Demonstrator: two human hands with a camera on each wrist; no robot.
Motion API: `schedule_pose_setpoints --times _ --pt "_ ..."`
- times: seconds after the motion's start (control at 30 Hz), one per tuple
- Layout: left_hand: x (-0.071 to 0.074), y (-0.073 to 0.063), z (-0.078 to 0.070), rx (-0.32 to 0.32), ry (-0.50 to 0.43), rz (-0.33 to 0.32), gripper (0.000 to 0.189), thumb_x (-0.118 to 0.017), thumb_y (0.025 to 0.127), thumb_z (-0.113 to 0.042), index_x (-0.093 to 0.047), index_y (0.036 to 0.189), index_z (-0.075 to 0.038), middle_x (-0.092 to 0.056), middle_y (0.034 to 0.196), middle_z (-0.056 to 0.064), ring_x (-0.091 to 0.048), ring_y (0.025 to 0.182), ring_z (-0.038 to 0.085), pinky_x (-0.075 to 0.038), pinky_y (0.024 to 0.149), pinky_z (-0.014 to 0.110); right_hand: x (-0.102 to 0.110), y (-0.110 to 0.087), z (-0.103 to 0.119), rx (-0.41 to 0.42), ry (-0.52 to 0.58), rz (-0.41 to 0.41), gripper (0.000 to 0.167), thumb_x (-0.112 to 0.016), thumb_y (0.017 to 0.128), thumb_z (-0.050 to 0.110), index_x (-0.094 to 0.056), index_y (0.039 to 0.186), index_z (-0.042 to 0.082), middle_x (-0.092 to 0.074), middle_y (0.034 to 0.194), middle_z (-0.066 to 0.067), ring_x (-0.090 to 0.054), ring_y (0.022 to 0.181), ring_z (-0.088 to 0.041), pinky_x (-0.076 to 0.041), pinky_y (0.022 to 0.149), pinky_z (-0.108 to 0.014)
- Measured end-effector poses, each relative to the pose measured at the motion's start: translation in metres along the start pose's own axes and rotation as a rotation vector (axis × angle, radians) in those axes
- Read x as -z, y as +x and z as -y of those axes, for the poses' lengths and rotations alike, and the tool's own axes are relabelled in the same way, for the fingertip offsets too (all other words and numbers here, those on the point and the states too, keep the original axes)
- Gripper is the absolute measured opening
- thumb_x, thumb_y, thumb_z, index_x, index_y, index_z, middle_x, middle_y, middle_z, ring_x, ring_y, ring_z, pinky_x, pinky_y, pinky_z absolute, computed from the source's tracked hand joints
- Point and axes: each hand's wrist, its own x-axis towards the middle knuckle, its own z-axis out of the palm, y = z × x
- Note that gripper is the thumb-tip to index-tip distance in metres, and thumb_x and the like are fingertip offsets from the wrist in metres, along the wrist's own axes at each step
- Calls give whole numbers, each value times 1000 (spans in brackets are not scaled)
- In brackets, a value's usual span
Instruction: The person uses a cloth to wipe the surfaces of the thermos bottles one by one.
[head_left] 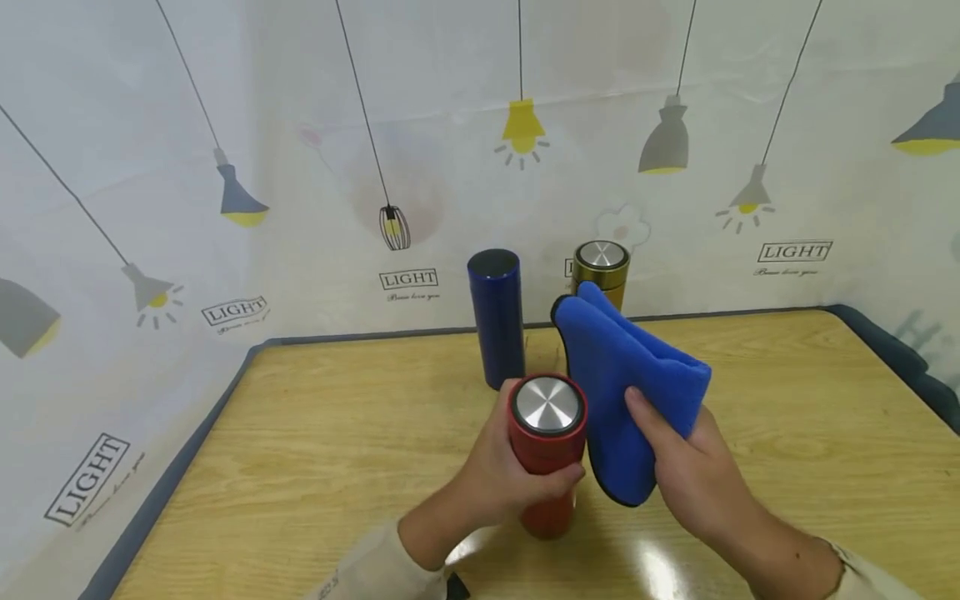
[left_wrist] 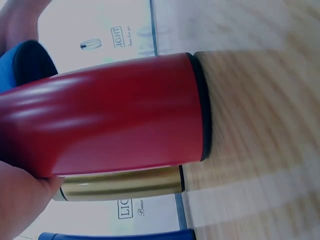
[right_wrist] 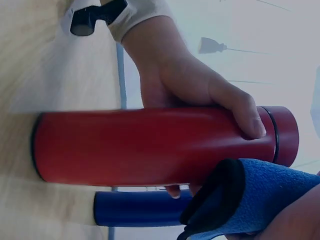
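Upright over the table, a red thermos flask [head_left: 546,448] with a silver-topped lid is gripped by my left hand [head_left: 495,475], its fingers wrapped round the upper body. Whether its base touches the wood is hard to tell. My right hand [head_left: 693,475] pinches a folded blue cloth [head_left: 630,392] with dark edging, thumb in front. This cloth is just right of the flask; in the right wrist view its dark edge [right_wrist: 235,195] overlaps the flask near the lid. Some fingers of both hands are hidden behind what they hold.
Farther back on the wooden table [head_left: 337,433] stand a dark blue flask [head_left: 497,325] and a gold flask [head_left: 602,275], the latter partly behind the cloth. A wall covering printed with lamps [head_left: 300,100] encloses the table's back and sides.
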Motion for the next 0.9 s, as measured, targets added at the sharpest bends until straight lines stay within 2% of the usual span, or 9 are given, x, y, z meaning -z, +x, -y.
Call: schedule_pose_setpoints --times 0.2,0.27,0.37,0.43,0.47,0.57,0.67,0.73,0.9 --pt "-5 -2 0 -58 -21 25 76 -82 75 -4 -38 135 -17 -59 130 9 -61 115 21 -54 100 36 -2 -1 15 97 -38 31 50 -42 108 24 -29 157 24 -42 153 -10 -44 136 -41 -42 99 -71" --pt "-7 -3 0 -68 -32 29 76 -81 75 -3 -37 135 -16 -59 128 12 -63 112 20 -53 100 36 -4 -2 21 135 -76 49 50 -43 108 21 -30 156 24 -43 153 -7 -45 136 -36 -46 101 -60" --pt "-7 -3 0 -75 -40 39 77 -80 75 -1 -36 136 -14 -60 125 16 -65 106 19 -54 99 36 -8 -2 28 247 -123 114 53 -43 106 11 -30 157 22 -40 157 -4 -43 142 -28 -46 109 -38" --pt "-7 -3 0 -62 -36 49 79 -79 76 -1 -34 139 -15 -59 127 16 -66 106 18 -54 99 36 -10 -1 30 344 -188 153 57 -44 104 3 -31 157 21 -37 160 -2 -36 148 -23 -37 113 -23" --pt "-7 -3 0 -49 -37 55 79 -79 77 -2 -33 140 -16 -59 128 15 -65 106 18 -54 99 36 -12 -1 30 391 -223 171 60 -45 102 -1 -31 157 20 -35 162 -2 -30 151 -22 -32 116 -19" --pt "-6 -5 0 0 -26 72 78 -78 79 -8 -35 143 -20 -58 130 10 -63 110 15 -53 99 34 -13 -1 29 496 -378 198 65 -51 98 -4 -34 156 18 -33 163 0 -18 155 -22 -19 122 -20" --pt "-6 -6 1 12 -15 86 78 -78 79 -11 -37 145 -21 -58 133 8 -62 115 15 -52 101 33 -13 -2 28 571 -556 212 68 -58 94 0 -37 155 18 -34 162 1 -18 155 -23 -17 125 -32" --pt "-6 -7 1 4 5 81 79 -78 78 -13 -37 145 -20 -57 135 7 -60 118 16 -51 103 32 -13 -2 28 628 -655 221 68 -61 92 3 -38 154 18 -36 162 1 -19 155 -24 -16 126 -35" --pt "-4 -8 3 11 12 76 81 -79 76 -14 -36 145 -19 -56 137 6 -59 121 15 -49 105 31 -10 -2 30 770 -806 212 71 -64 87 7 -40 153 15 -39 160 -2 -25 153 -25 -9 127 -28"
